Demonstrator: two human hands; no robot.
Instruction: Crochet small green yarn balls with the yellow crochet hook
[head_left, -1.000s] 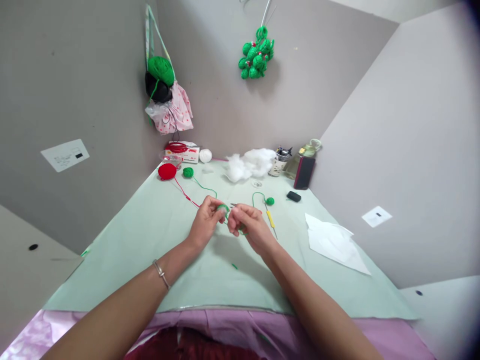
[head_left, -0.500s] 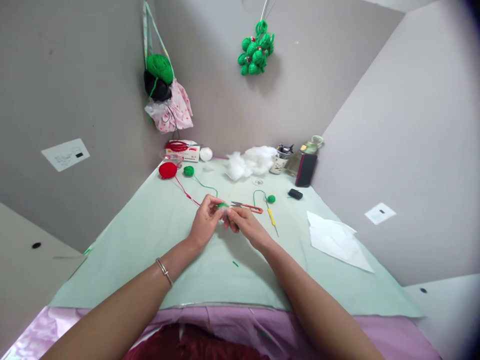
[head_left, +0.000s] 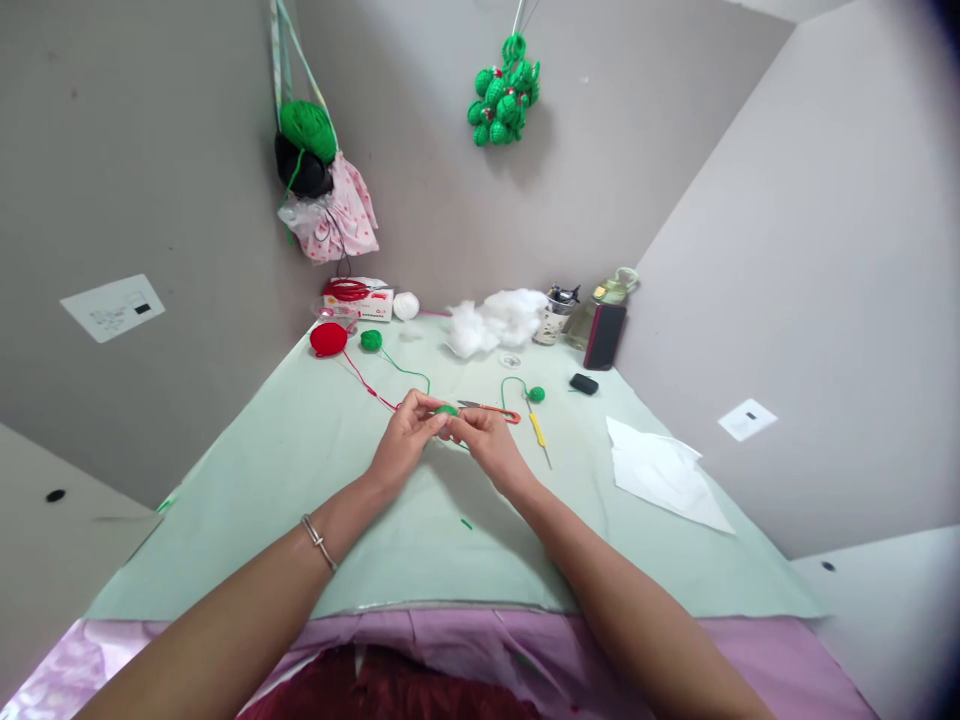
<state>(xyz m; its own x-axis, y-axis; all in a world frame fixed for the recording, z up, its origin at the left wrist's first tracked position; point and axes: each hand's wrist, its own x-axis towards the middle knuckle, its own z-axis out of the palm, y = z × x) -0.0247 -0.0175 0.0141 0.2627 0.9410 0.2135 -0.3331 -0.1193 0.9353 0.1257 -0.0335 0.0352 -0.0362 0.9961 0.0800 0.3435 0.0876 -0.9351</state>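
Observation:
Close together over the middle of the table, both hands pinch a small green crochet piece (head_left: 447, 410). My left hand (head_left: 401, 440) is closed on its left side, thumb toward the front. From the other side, the thumb and fingers of my right hand (head_left: 487, 445) press on it. Much of the piece is hidden by the fingers. Thread snips (head_left: 504, 413) with orange handles lie just beyond my right hand. To the right, a yellow-handled crochet hook (head_left: 538, 430) rests beside a small green crocheted ball (head_left: 537, 394) with a yarn tail.
White stuffing (head_left: 499, 322) is heaped at the back. A red yarn ball (head_left: 328, 339) and a green yarn ball (head_left: 371, 341) sit back left. A phone (head_left: 604, 337) leans near a pen cup (head_left: 552, 325). White paper (head_left: 667, 475) lies right; a green yarn scrap (head_left: 466, 524) lies in front.
White fluff that showed at the green piece between my fingers is now out of sight. My right fingers have curled in closer. The whole view has shifted slightly.

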